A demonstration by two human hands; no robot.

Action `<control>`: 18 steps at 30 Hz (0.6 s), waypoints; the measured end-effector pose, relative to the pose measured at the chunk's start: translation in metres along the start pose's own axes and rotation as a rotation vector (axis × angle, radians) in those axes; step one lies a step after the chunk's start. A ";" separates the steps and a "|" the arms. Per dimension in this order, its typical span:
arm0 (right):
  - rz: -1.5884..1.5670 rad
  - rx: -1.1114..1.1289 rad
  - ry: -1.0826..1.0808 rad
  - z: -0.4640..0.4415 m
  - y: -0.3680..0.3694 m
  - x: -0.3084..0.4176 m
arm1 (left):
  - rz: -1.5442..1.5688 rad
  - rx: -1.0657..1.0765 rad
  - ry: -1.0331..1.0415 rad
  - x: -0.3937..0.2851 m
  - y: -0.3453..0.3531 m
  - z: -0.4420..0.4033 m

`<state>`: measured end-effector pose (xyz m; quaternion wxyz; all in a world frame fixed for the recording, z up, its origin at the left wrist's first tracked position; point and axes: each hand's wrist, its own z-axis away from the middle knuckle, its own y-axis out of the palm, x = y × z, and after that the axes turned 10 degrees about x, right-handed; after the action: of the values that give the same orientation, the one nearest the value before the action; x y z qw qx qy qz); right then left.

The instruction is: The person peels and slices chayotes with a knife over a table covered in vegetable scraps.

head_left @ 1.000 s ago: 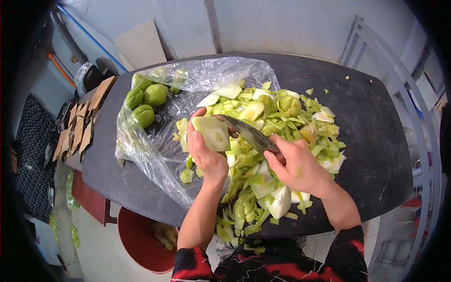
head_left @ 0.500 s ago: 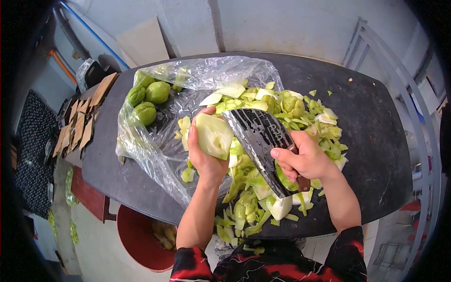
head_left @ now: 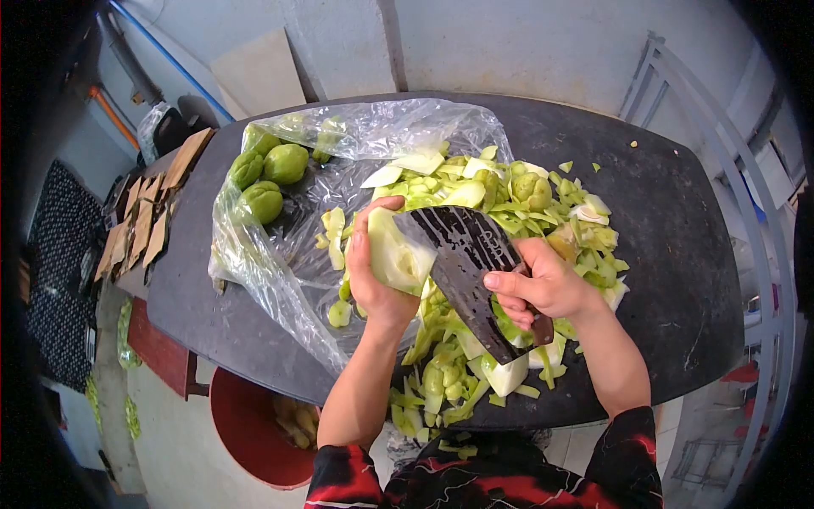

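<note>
My left hand (head_left: 377, 284) is closed around a pale, peeled chayote (head_left: 395, 253), its hollowed face turned up. In my right hand (head_left: 547, 284) is a cleaver (head_left: 466, 263) with a broad, dark, wet blade, gripped by its brown handle. The blade's far edge meets the right side of the chayote. Beneath both hands lies a heap of green peelings (head_left: 445, 377) mixed with pale chayote pieces, partly hidden by the cleaver. Several whole green chayotes (head_left: 286, 164) sit at the left in a clear plastic bag (head_left: 280, 276).
The dark table (head_left: 670, 280) has a curved edge. A red bucket (head_left: 246, 445) with contents stands on the floor below its left front. Cardboard pieces (head_left: 148, 220) lie to the left. A grey metal railing (head_left: 746, 170) runs along the right, and a wall rises behind.
The cleaver's blade has turned flatter, showing more of its broad side, and its tip has moved onto the chayote. My left hand has tilted the chayote slightly to the right.
</note>
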<state>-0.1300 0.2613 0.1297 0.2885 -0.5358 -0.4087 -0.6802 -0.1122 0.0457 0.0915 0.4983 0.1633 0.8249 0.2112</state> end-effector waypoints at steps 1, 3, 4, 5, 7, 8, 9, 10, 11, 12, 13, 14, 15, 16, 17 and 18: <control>-0.009 0.010 -0.011 -0.001 0.000 -0.001 | 0.001 0.000 0.000 0.001 0.003 0.001; -0.041 0.012 -0.018 -0.004 0.002 -0.004 | 0.028 0.047 0.012 0.003 0.011 0.004; -0.075 0.012 -0.025 -0.005 0.003 -0.005 | 0.056 0.061 -0.026 -0.001 0.014 0.005; -0.075 0.013 -0.024 -0.006 0.004 -0.007 | 0.056 0.060 -0.026 0.000 0.013 0.006; -0.103 0.001 -0.017 -0.007 0.005 -0.009 | 0.126 0.075 -0.041 0.002 0.012 0.006; -0.103 0.000 -0.017 -0.008 0.006 -0.011 | 0.126 0.075 -0.041 0.003 0.013 0.008; -0.121 -0.006 -0.052 -0.009 0.008 -0.012 | 0.101 0.053 -0.039 0.005 0.015 0.010; -0.139 -0.013 -0.086 -0.010 0.009 -0.013 | 0.076 0.031 -0.036 0.006 0.017 0.011; -0.139 -0.014 -0.086 -0.010 0.009 -0.012 | 0.077 0.031 -0.037 0.007 0.017 0.011; -0.136 -0.019 -0.099 -0.010 0.009 -0.011 | 0.057 0.045 -0.049 0.007 0.017 0.011; -0.132 -0.023 -0.113 -0.009 0.010 -0.011 | 0.036 0.059 -0.060 0.008 0.017 0.011; -0.131 -0.023 -0.114 -0.010 0.011 -0.010 | 0.017 0.042 -0.031 0.008 0.020 0.009; -0.067 -0.068 -0.105 -0.010 0.012 -0.010 | 0.017 0.044 -0.031 0.009 0.019 0.009; -0.005 -0.113 -0.097 -0.010 0.015 -0.010 | -0.144 0.029 -0.005 0.010 0.017 0.009; -0.006 -0.113 -0.099 -0.010 0.017 -0.010 | -0.304 0.013 0.023 0.010 0.016 0.008; 0.046 -0.135 -0.120 -0.010 0.020 -0.009 | -0.484 0.016 0.078 0.005 0.022 0.008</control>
<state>-0.1160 0.2424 0.1246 0.2422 -0.6030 -0.3660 -0.6661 -0.1060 0.0684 0.0959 0.5007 -0.0437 0.8603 0.0853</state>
